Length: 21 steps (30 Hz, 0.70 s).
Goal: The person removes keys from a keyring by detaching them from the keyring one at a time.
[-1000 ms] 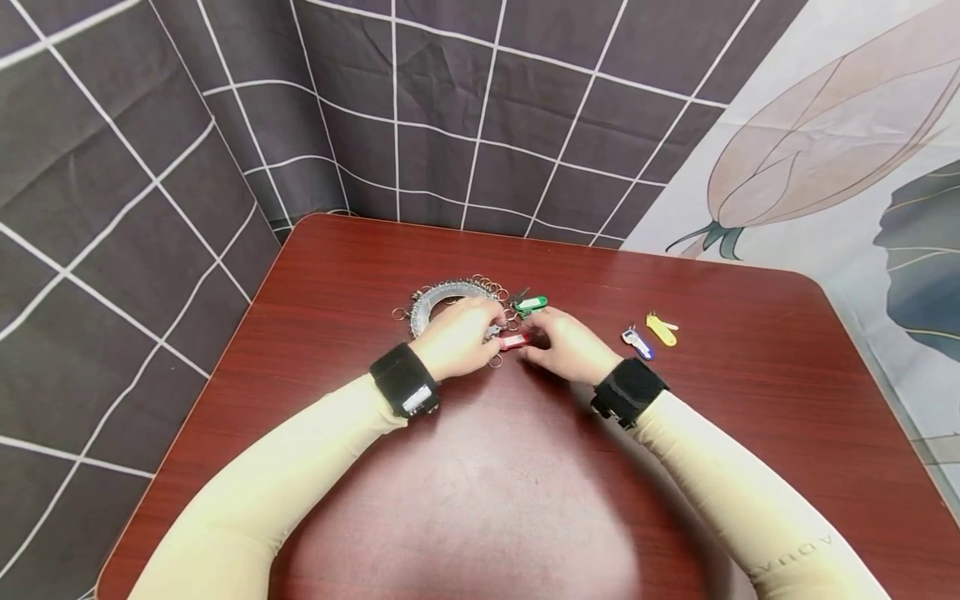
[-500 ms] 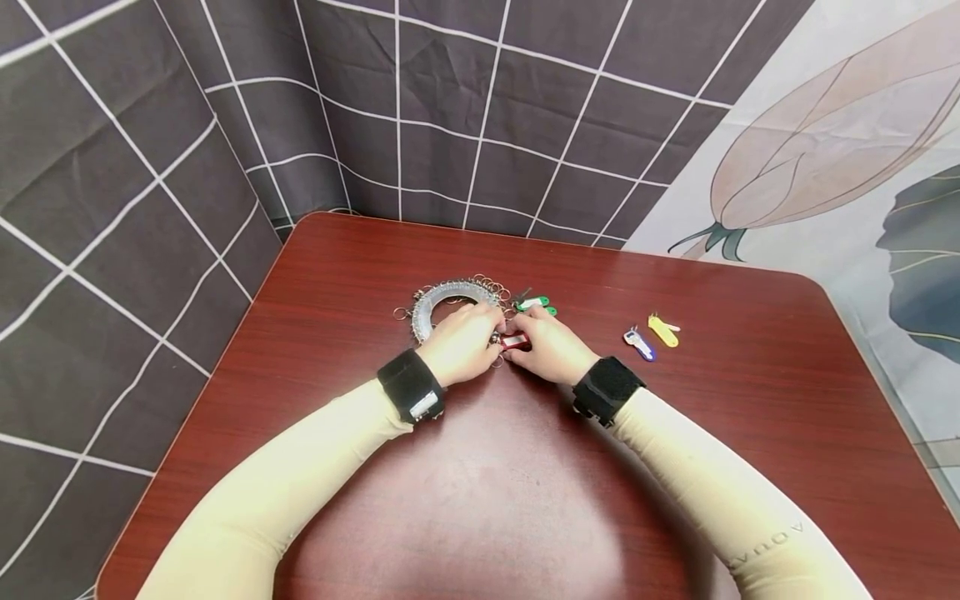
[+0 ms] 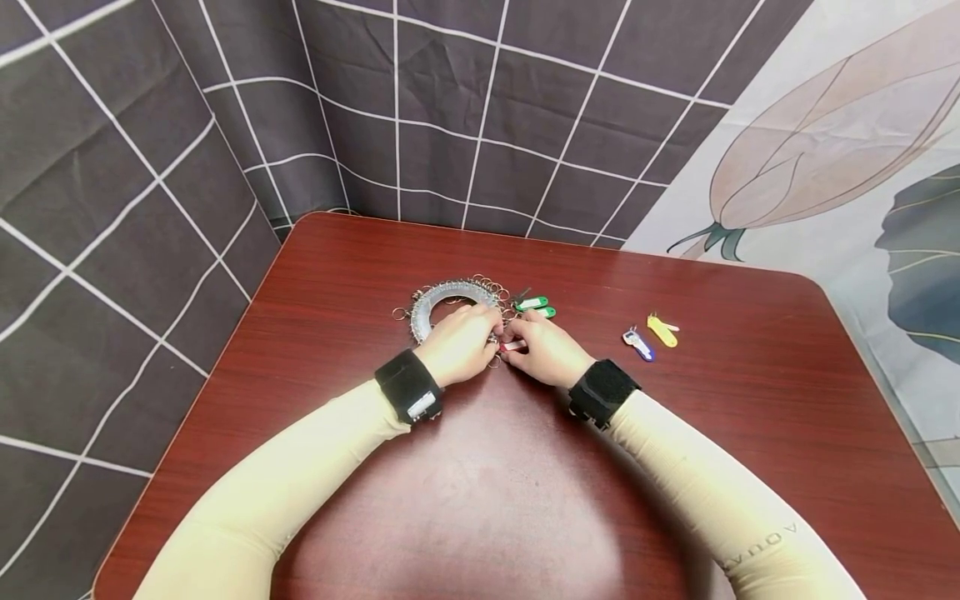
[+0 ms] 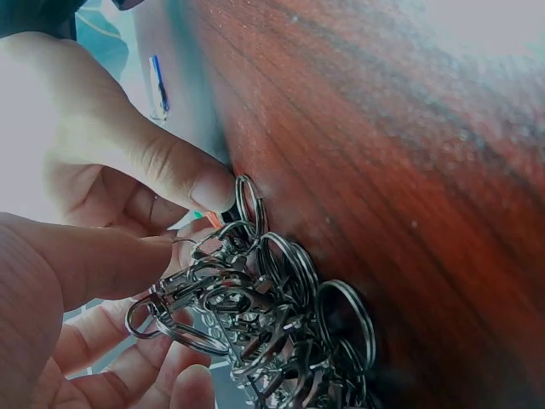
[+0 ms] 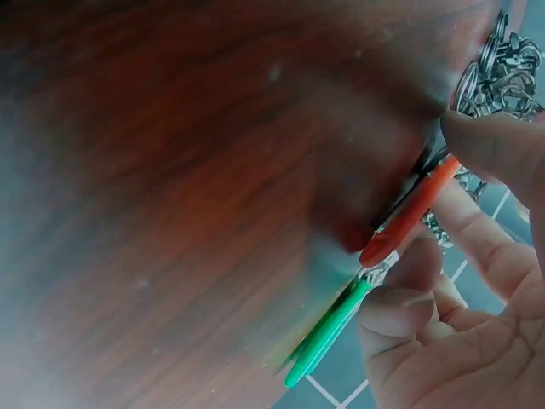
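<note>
Head view: both hands meet at worktop (image 3: 675, 433) centre beside the key-ring bundle (image 3: 442, 302); right wrist view alone shows right hand (image 3: 546, 352) pinching the red tag (image 5: 409, 211), green tags (image 5: 328, 332) beside it; left wrist view shows left hand (image 3: 459, 343) gripping rings (image 4: 255, 315).

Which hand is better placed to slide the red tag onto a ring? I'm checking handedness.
Likely the right hand: it already pinches the red tag, while the left hand holds the rings.
</note>
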Available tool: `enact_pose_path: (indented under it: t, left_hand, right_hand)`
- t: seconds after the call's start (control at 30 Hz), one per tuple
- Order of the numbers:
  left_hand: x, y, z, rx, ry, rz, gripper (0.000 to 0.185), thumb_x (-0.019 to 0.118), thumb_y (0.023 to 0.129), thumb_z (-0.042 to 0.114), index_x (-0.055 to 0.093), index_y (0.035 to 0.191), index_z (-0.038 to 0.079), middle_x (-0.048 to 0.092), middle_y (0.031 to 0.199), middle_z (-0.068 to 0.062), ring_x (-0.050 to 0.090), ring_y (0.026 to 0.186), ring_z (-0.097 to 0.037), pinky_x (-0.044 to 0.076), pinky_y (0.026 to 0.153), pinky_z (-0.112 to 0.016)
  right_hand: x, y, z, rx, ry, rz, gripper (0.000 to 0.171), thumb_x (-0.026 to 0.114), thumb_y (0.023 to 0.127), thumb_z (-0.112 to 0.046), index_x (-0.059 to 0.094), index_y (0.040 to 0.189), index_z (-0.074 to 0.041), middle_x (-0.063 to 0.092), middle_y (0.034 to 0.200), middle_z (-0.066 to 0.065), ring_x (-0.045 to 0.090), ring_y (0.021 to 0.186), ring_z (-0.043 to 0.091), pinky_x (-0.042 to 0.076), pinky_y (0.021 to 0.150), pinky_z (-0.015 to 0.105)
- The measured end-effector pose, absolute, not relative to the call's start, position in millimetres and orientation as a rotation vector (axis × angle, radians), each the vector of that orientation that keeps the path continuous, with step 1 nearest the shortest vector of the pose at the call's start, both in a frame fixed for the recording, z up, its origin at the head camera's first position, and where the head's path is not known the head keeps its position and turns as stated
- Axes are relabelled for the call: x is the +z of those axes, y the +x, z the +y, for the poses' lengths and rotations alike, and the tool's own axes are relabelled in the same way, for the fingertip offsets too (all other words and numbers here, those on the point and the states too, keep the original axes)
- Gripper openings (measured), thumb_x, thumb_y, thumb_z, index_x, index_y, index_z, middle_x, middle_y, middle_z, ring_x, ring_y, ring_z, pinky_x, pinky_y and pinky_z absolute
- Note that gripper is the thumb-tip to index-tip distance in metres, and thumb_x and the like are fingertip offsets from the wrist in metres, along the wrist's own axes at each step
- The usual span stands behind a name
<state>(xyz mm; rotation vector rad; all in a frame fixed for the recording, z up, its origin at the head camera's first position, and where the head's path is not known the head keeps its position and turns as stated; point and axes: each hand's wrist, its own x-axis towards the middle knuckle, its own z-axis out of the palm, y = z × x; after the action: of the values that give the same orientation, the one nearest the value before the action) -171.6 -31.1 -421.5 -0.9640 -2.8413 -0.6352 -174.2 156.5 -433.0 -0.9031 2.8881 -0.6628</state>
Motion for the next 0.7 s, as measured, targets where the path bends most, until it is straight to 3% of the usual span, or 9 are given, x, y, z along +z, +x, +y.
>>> enact_pose_path:
  t: [0.33,0.57,0.7]
  left_hand:
    - [-421.2,-171.1,-30.8,-0.628,-0.961,-2.838,0.014,0.069,0.083,0.014,0.064,0.095,0.010,0.061,0.097,-0.005,0.058,0.092,-0.025,0.046,0.082,-0.036]
    - [-422.4,-170.8,-31.2,-0.605,-0.946,-2.848,0.014,0.068,0.082,0.015,0.063,0.094,0.010,0.060,0.097,-0.004,0.058,0.091,-0.024,0.046,0.081,-0.036]
    - [-421.6,-170.3,-31.4,-0.606,-0.940,-2.859,0.014,0.069,0.083,0.016,0.063,0.094,0.010,0.060,0.095,-0.004,0.058,0.091,-0.024,0.046,0.080,-0.036]
  right_hand:
    - [-429.9,-173.0,163.3,-0.585,-0.928,2.904,0.011,0.069,0.085,-0.012,0.059,0.085,-0.007,0.050,0.083,0.005,0.048,0.074,0.017,0.041,0.066,0.032]
    - [-427.1,-175.2,171.1,-0.591,-0.977,2.916,0.001,0.064,0.086,-0.006,0.063,0.087,-0.007,0.056,0.080,0.002,0.052,0.075,0.019,0.045,0.072,0.036]
    - [-423.6,-175.8,174.8,-0.640,-0.939,2.907,0.005,0.062,0.088,-0.005,0.065,0.091,-0.005,0.060,0.084,0.004,0.055,0.079,0.020,0.046,0.077,0.037]
